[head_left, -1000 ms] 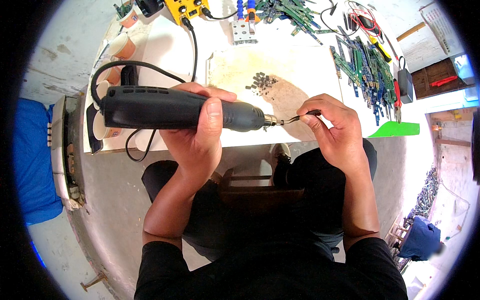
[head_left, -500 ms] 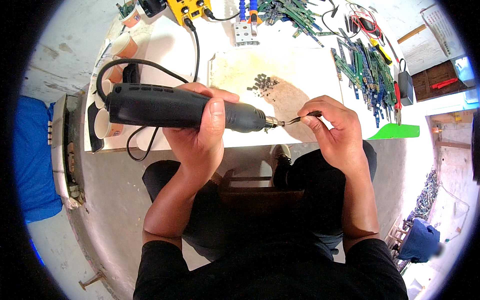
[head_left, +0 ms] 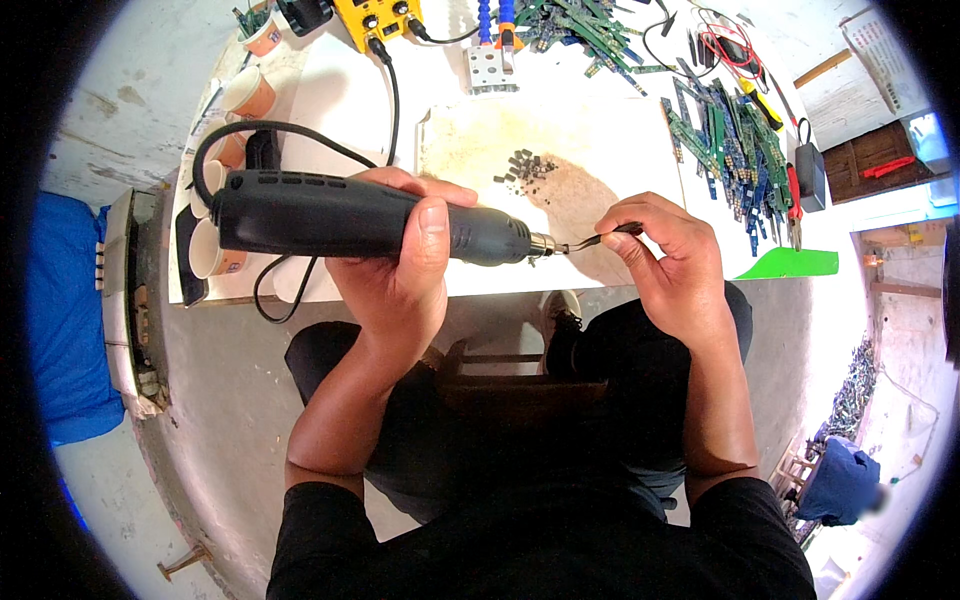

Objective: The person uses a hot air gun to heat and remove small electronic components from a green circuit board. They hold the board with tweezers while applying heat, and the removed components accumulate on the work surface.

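Note:
My left hand is wrapped round the black body of a hot air gun, held level near the table's front edge with its metal nozzle pointing right. Between the thumb and fingers of my right hand are dark tweezers. Their thin bent tips reach left to the nozzle's mouth; anything pinched there is too small to make out. Beyond the nozzle, a cluster of small black chips lies on a stained, pale work board.
A yellow control station with cables stands at the back. Paper cups line the left edge. Piles of narrow green circuit boards lie right and far. Red-handled pliers and a green sheet sit at the right.

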`<state>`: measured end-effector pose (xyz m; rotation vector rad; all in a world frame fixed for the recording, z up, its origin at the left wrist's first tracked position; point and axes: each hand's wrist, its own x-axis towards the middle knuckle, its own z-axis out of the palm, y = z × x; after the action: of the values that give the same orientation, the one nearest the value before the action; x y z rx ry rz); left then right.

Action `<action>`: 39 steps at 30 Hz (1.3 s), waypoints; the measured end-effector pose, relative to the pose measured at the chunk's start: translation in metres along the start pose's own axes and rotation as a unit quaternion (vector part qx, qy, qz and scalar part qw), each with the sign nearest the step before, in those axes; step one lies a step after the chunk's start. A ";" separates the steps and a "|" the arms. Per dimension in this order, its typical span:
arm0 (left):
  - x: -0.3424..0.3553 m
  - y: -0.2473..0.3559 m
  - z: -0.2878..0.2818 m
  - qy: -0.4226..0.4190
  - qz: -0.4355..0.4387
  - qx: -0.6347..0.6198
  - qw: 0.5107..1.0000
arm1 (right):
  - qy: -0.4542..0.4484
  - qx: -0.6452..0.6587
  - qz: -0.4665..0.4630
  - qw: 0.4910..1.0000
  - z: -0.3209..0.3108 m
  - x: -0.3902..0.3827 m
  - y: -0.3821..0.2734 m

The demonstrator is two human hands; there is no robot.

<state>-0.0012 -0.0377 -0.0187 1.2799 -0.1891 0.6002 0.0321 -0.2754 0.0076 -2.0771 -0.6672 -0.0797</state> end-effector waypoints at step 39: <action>0.001 0.000 -0.004 -0.011 0.013 0.002 1.000 | 0.004 0.003 -0.004 1.000 0.001 -0.001 0.000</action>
<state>-0.0011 -0.0338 -0.0193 1.2895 -0.2230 0.6086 0.0311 -0.2749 0.0070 -2.0683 -0.6697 -0.0903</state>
